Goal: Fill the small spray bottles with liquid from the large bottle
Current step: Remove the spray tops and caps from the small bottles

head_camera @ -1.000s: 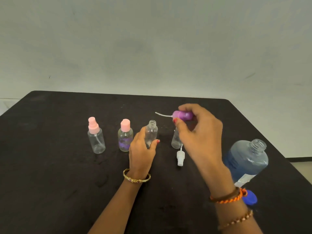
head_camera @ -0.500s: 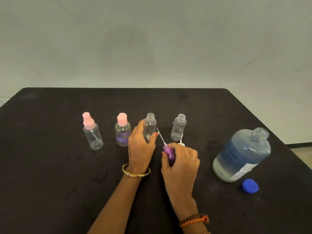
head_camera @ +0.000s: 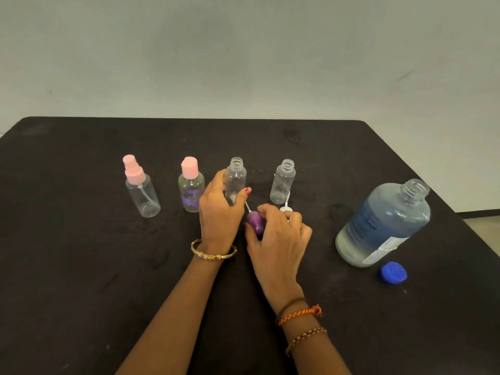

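Observation:
Four small clear bottles stand in a row on the black table (head_camera: 81, 266). My left hand (head_camera: 220, 215) grips the third one, an uncapped bottle (head_camera: 236, 180). Just right of it my right hand (head_camera: 278, 239) holds a purple spray head (head_camera: 254, 222) low at the table, its white tube pointing up-left. The fourth bottle (head_camera: 282, 182) is uncapped too, with a white spray head (head_camera: 286, 208) lying in front of it, partly hidden by my right hand. The large bottle (head_camera: 384, 226) of bluish liquid stands open at the right.
A pink-capped spray bottle (head_camera: 140, 188) and a pink-capped bottle with a purple print (head_camera: 190, 188) stand at the left of the row. A blue cap (head_camera: 393, 272) lies by the large bottle. The table's right edge runs close behind the large bottle.
My right hand brought the purple spray head down from above the fourth bottle to the table surface beside my left hand. My left hand stayed on the third bottle.

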